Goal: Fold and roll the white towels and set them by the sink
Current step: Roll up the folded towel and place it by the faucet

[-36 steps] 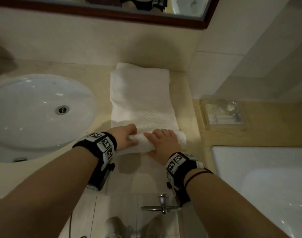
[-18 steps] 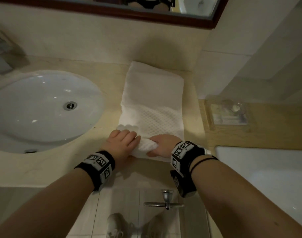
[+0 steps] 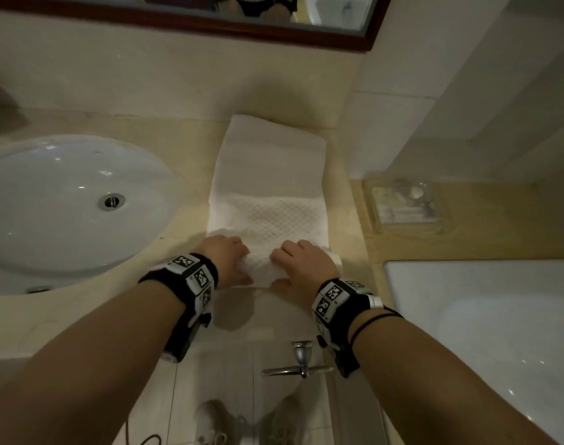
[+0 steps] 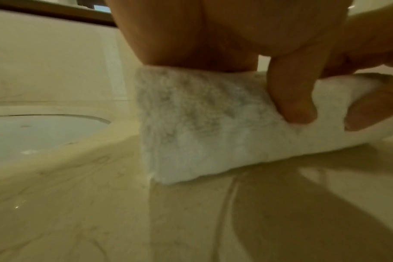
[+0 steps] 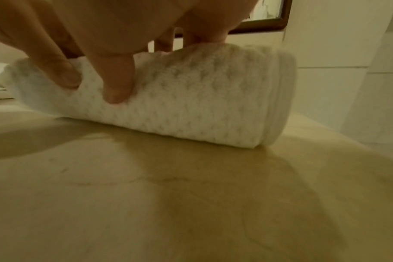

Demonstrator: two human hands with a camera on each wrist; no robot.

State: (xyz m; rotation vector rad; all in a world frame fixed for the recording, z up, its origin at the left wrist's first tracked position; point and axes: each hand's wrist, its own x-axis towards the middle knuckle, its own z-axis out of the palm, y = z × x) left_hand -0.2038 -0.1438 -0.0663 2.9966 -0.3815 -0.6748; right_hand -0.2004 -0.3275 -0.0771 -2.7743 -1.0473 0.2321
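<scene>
A white towel [image 3: 267, 187] lies in a long folded strip on a beige marble-look countertop [image 3: 184, 146], its near end wound into a thick roll [image 3: 261, 268] under both hands. The left hand [image 3: 229, 261] curls over the roll's left end and the right hand [image 3: 303, 268] over its right end, fingers bent across the top and thumbs pressed into the near side, so each hand grips the roll itself. In the left wrist view the roll [image 4: 202, 124] sits on the stone with its cut end facing the basin; in the right wrist view a thumb [image 5: 117, 78] dents the soft pile of the roll [image 5: 180, 106].

Beyond the grip, the unrolled strip runs flat away from the hands to the wall, showing a diamond waffle weave near the roll and a plainer weave farther on. Left of the grip, a white oval sink [image 3: 65, 203] is set into the counter, near the towel's edge but not touching it. Right of the grip, a clear plastic tray [image 3: 405, 203] of small items rests on a lower ledge, with a white bathtub [image 3: 499, 316] below it. Above the far end of the towel hangs a dark wood-framed mirror [image 3: 210, 24]. Black wristbands [image 3: 190, 277] with printed square markers circle both wrists. Below the counter edge, a chrome valve handle [image 3: 299, 364] stands over a tiled floor.
</scene>
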